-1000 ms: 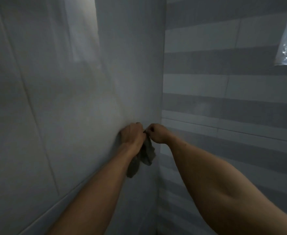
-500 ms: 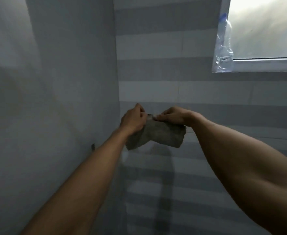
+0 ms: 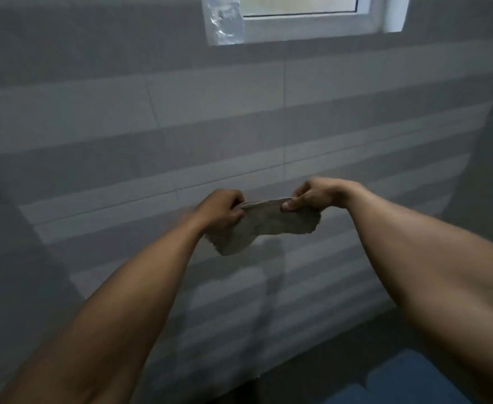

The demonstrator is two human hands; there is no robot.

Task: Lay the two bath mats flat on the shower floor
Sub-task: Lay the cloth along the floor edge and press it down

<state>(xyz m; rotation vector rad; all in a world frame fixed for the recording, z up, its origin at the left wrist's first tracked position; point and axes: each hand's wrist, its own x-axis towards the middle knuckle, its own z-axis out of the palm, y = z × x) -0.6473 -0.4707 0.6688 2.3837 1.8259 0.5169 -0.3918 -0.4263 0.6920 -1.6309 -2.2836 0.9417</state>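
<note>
Striped tile wall (image 3: pixel 181 118), L hand (image 3: pixel 220 212) & R hand (image 3: pixel 312 196) pinching grey mat (image 3: pixel 264 225) top edge

A wall (image 3: pixel 181 118) tiled in pale and darker grey horizontal bands is seen straight ahead. A white-framed window (image 3: pixel 303 23) is set high in it, and crinkled clear plastic (image 3: pixel 225 21) is seen over the frame's left end. Something blue (image 3: pixel 414 380) is seen at the lower right, blurred.
</note>
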